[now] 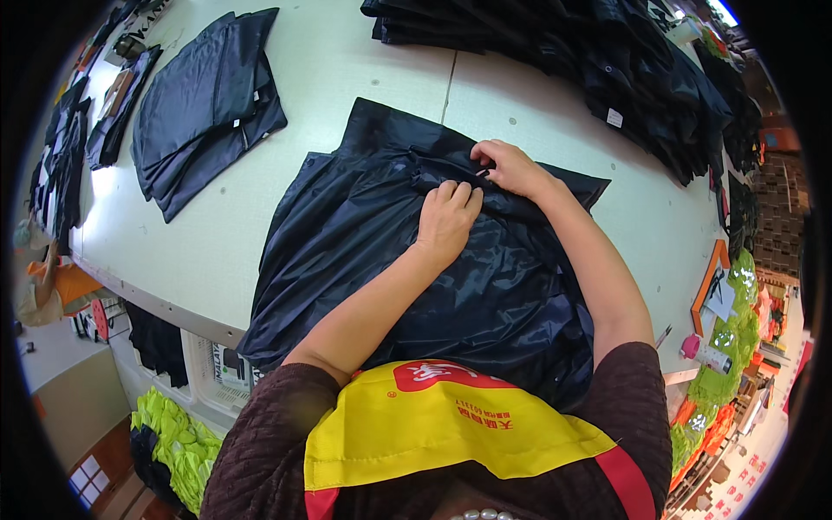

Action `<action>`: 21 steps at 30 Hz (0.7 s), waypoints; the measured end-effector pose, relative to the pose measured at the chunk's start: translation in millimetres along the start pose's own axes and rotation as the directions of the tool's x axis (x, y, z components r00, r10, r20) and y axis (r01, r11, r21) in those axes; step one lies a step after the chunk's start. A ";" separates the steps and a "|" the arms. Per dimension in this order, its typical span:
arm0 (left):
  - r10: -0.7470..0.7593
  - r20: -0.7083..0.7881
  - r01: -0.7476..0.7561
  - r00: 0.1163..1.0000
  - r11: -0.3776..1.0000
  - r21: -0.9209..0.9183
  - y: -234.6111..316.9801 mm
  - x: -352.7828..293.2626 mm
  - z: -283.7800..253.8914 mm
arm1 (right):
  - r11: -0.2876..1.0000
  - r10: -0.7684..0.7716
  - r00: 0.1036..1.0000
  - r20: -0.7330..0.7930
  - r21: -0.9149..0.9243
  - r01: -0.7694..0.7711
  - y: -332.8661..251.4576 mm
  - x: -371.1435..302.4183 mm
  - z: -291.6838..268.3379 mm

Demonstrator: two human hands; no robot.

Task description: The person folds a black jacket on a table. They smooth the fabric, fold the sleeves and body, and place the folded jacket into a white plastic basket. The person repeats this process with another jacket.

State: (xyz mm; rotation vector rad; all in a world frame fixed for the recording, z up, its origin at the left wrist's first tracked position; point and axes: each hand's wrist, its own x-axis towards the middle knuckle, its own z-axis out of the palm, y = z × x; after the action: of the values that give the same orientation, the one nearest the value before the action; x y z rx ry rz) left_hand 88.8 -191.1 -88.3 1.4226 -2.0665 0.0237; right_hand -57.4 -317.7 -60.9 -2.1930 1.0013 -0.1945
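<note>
A shiny dark navy garment (347, 234) lies spread and wrinkled on the pale worktable in front of me. My left hand (446, 221) presses on its upper middle, with the fingers curled down into a fold of the fabric. Just beyond it and to the right, my right hand (511, 169) bends its fingers and thumb together at the garment's collar-like upper band. Something small and dark shows at those fingertips, too small to name. Both hands are close to each other, and the fabric under the fingers is partly hidden.
Folded dark garments (212, 104) lie at the table's left, and a large dark pile (555, 43) covers the far right. An orange-framed tray (711, 286) and a pink-and-white spool (706, 354) sit near the right edge. Bright green fabric (173, 442) is below left. A person's arm (45, 282) shows far left.
</note>
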 end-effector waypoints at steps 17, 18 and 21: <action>0.064 0.088 -0.043 0.994 0.975 -0.219 -40.8 52.8 38.6 | 0.989 0.049 0.932 -0.359 -0.116 -0.096 14.0 8.8 -5.3; 0.058 0.091 -0.030 0.994 0.959 -0.281 -47.4 59.5 39.9 | 0.989 0.062 0.942 -0.329 -0.107 -0.102 8.5 8.3 -12.4; 0.054 0.143 0.011 0.988 0.909 -0.417 -61.0 75.6 45.4 | 0.994 0.064 0.959 -0.277 -0.063 -0.085 14.4 7.2 -19.2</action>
State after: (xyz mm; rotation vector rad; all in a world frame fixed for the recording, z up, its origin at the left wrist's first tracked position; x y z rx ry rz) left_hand 101.8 -295.9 -106.9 1.1626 -2.0486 -0.5047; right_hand -68.8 -339.7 -57.3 -2.2311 1.2595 -0.4432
